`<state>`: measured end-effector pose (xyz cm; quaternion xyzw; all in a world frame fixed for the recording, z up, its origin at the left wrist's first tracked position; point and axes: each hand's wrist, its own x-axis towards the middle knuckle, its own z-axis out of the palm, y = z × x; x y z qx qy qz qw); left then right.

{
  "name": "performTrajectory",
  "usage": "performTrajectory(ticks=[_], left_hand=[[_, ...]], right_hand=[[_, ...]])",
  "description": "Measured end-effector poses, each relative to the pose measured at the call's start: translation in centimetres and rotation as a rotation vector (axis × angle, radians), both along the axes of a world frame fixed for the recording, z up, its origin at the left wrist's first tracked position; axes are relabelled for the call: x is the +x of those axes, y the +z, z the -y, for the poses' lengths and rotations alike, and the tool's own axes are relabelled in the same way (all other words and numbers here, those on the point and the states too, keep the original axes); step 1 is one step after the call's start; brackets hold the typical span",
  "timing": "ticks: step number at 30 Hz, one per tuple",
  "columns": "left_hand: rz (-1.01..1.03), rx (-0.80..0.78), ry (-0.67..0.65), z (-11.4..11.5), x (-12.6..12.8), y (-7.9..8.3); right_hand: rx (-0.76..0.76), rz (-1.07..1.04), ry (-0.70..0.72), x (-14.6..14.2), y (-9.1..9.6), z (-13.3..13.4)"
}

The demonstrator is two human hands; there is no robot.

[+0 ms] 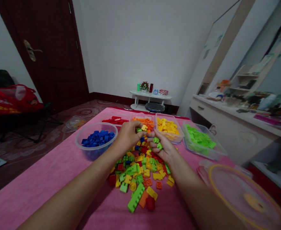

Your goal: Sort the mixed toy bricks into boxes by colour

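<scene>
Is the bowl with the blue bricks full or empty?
Partly full: a pile of blue bricks lies inside the clear bowl.

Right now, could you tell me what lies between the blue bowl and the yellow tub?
In the head view, the tub of orange bricks and, nearer, the left hand holding small bricks lie between the blue bowl and the yellow tub.

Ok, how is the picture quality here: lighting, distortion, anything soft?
Head view: dim, flat room light, colours readable; wide-angle bending tilts the door and mirror frame at the edges; centre fairly sharp, left hand pinching a yellow brick, right hand holding green bricks over the pile; clear lid at lower right smeared.
</scene>
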<state>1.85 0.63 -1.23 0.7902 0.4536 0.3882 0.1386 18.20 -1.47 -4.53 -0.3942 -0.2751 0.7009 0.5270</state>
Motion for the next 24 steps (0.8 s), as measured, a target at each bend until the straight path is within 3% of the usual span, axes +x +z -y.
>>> performTrajectory(ticks=[3, 7, 14, 21, 24], left_hand=[[0.227, -0.107, -0.107, 0.2, 0.6, -0.1], [0.453, -0.277, -0.272, 0.4, 1.3, -0.7], [0.315, -0.135, -0.223, 0.7, 1.9, -1.2], [0.377, -0.13, -0.122, 0.0, 1.4, -1.4], [0.353, -0.124, -0.143, 0.1, 1.5, -1.5]], right_hand=[[-0.024, -0.09, 0.106, -1.1, 0.1, 0.5], [-0.008, -0.208, 0.136, -2.0, 0.7, 1.1], [-0.087, -0.419, 0.102, -1.8, 1.3, 1.2], [-0.013, -0.371, 0.038, -1.0, 1.5, 1.0], [-0.019, -0.338, 0.04, -0.9, 1.6, 1.1]])
